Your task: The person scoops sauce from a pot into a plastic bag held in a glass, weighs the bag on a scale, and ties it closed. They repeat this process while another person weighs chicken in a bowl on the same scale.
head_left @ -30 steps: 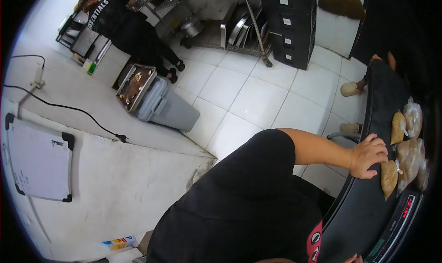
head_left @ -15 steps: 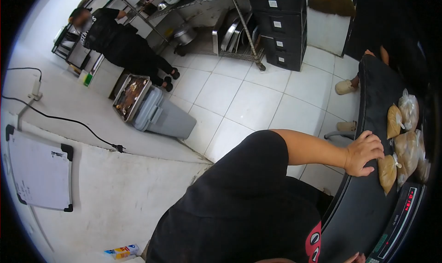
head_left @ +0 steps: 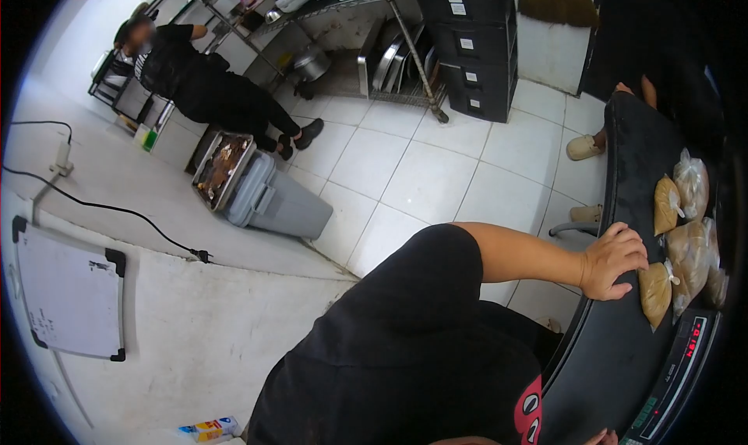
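My left hand [head_left: 614, 263] rests palm down on the edge of the black table [head_left: 580, 383], its fingers apart and nothing held. Beside its fingertips lies a small tied clear bag of light brown contents [head_left: 656, 295]. A similar small bag [head_left: 666, 205] and larger clear bags [head_left: 689, 264] lie close by. Just below them is a scale [head_left: 676, 375] with lit red digits. Only a few fingertips of my right hand [head_left: 602, 438] show at the bottom edge, near the scale; the rest is out of frame.
A person in black [head_left: 210, 87] stands by shelves at the upper left. A grey lidded bin [head_left: 292, 204] has a metal tray [head_left: 222, 171] beside it. Black drawers [head_left: 475, 52] stand at the back. Another person's shoe [head_left: 583, 147] shows beyond the table.
The view has shifted slightly. The person in black has turned, and one foot has moved to the right. My left hand stays on the table edge.
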A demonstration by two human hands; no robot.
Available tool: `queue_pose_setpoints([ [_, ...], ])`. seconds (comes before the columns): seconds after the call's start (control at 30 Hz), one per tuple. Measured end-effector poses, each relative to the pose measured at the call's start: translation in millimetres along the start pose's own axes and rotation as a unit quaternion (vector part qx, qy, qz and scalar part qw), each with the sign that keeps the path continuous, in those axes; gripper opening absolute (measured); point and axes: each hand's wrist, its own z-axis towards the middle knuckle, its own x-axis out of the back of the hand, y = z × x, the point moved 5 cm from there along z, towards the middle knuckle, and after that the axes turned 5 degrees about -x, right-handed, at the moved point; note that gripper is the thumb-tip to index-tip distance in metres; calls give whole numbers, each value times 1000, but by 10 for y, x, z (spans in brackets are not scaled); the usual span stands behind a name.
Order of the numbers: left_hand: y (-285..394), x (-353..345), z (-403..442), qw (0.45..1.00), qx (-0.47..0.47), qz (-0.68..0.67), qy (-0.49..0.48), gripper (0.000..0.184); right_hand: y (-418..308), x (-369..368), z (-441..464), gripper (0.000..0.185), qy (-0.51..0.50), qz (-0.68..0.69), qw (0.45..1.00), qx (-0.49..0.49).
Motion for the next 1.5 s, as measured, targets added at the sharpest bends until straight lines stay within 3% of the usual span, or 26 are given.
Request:
queue_pose_setpoints([
  [1.5,110,66,62,999,28,19,-38,45,-133,75,3,19,52,1,999,7],
])
